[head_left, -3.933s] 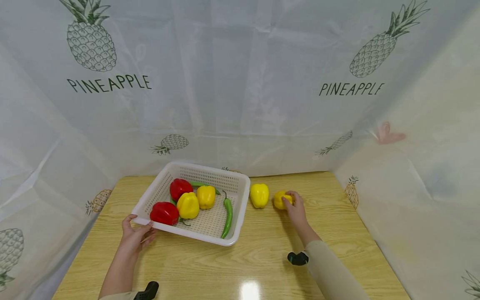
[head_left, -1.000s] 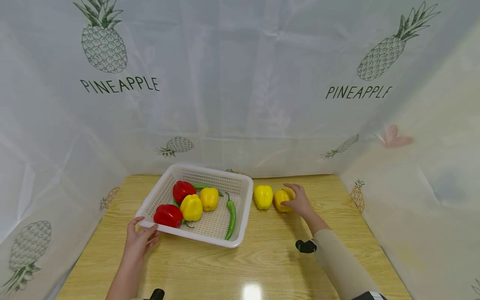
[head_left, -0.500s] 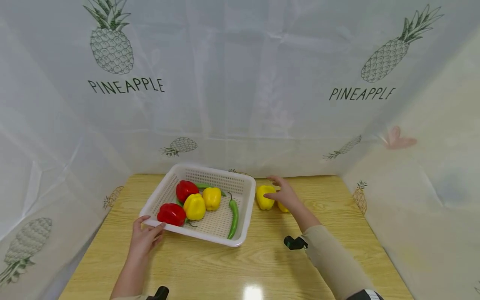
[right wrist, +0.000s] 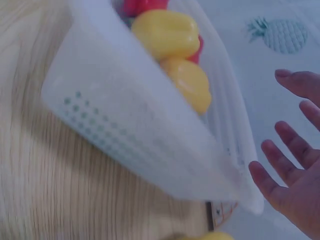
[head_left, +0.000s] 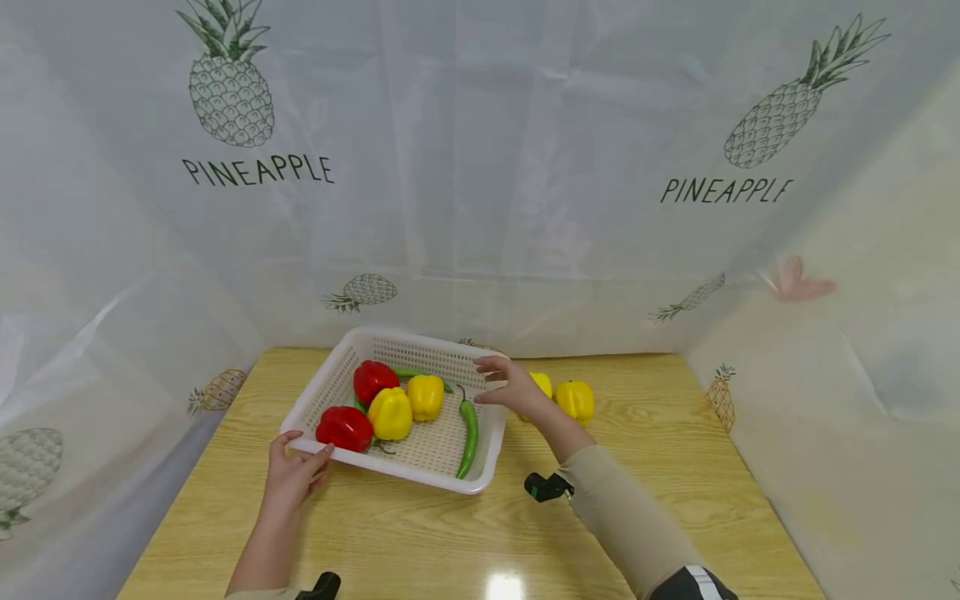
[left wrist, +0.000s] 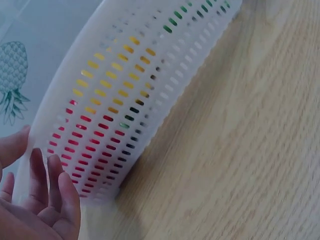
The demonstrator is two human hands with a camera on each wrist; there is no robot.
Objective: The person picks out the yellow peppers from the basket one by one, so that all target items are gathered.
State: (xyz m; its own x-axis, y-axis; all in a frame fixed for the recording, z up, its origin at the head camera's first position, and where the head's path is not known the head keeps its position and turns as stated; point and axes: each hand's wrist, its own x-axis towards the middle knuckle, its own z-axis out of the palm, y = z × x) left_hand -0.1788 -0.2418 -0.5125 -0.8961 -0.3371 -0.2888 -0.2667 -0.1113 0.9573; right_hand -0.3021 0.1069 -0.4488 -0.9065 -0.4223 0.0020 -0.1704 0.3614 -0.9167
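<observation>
My left hand [head_left: 291, 479] grips the near-left corner of a white perforated plastic basket [head_left: 431, 448], with the thumb and fingertips at its rim in the left wrist view. Over the basket's right rim hovers my right hand [head_left: 512, 390], fingers spread and holding nothing. Inside lie two red bell peppers [head_left: 344, 428], two yellow bell peppers [head_left: 390, 414] and a long green chili pepper [head_left: 468, 433]. More green shows behind and beneath them. Right of the basket, one yellow bell pepper [head_left: 542, 383] is partly hidden by my right hand and another yellow bell pepper [head_left: 575, 402] sits beside it.
Everything rests on a wooden table [head_left: 420, 537]. A pale curtain [head_left: 480, 208] printed with pineapples stands behind the table and along both sides. Dark camera mounts [head_left: 546, 487] stick out near my wrists.
My right hand has released the rightmost yellow bell pepper and moved left, past the other one, to above the basket's rim. My left hand keeps its hold on the basket.
</observation>
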